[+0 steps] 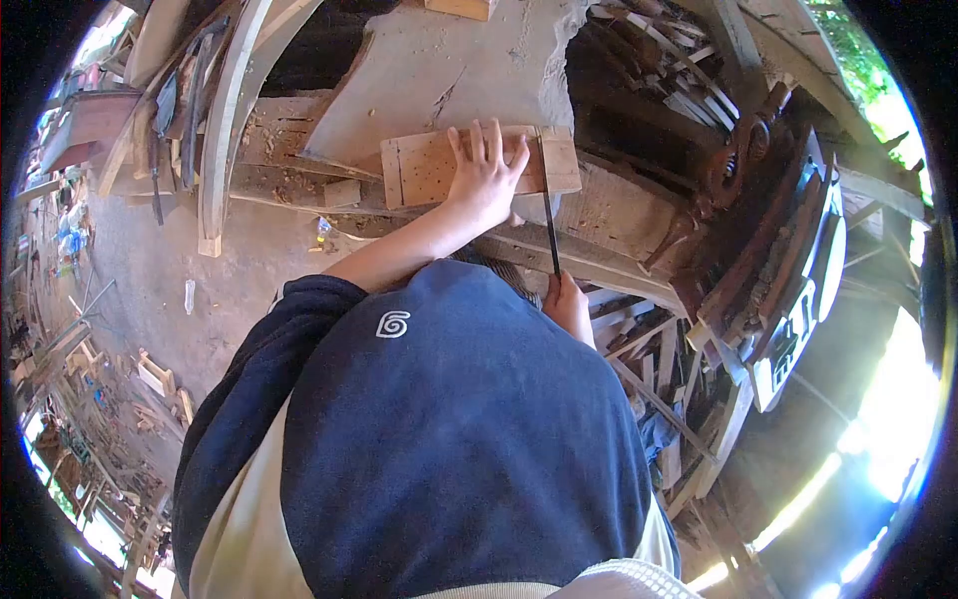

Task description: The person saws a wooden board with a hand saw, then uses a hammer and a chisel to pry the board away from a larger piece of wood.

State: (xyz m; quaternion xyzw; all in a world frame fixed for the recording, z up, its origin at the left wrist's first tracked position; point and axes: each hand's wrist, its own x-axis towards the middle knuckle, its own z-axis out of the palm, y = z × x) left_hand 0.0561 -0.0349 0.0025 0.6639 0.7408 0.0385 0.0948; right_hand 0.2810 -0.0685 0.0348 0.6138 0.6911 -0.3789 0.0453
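A flat rectangular wooden block (419, 170) lies across the bench edge at the top middle, with small dark marks near its left end. My left hand (484, 188) rests on it, fingers spread and stretched out. A long, thin dark blade (551, 225) crosses the block near its right end and runs back toward my body. At its near end, my right hand (570, 306) is closed around the grip, which is mostly hidden by my fingers and my dark shirt. From above, the blade shows only as a narrow strip.
Beyond the block lies a large pale wooden slab (439, 75) with a rough right edge. A small wood offcut (342, 193) sits left of the block. Carved dark wood (733, 165) and stacked boards stand at right. Timber pieces lean at left (222, 140).
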